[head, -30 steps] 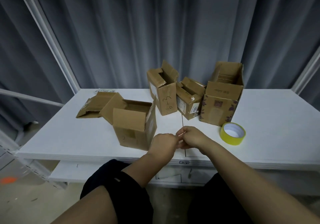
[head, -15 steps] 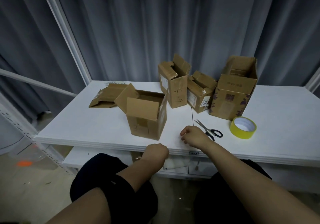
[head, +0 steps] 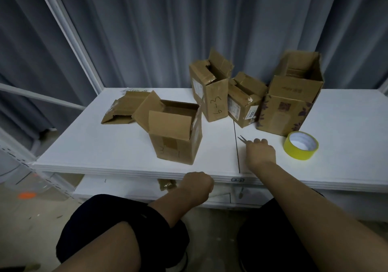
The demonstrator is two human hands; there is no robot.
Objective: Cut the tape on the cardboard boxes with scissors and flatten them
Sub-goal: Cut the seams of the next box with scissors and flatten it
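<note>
While left hand (head: pixel 197 184) sits fisted at the front edge of the white table (head: pixel 94 145), lower centre, nothing visible in it, right hand (head: pixel 260 153) is down on the scissors (head: pixel 241 140), fingers curled over the handles. Only the blade tips show, pointing upper left. Yellow tape roll (head: pixel 301 145) lies just right of that hand. Boxes mid-frame: front box (head: pixel 174 143) open-topped, flattened box (head: pixel 123 108) at left, tall box (head: pixel 210 95), small box (head: pixel 243 103) and big box (head: pixel 289 103) upright behind.

Right hand (head: pixel 260 153) grips the scissors (head: pixel 241 139) on the table (head: pixel 100 145) beside open cardboard boxes (head: pixel 175 139); left hand (head: pixel 197 184) fisted at its edge.
</note>
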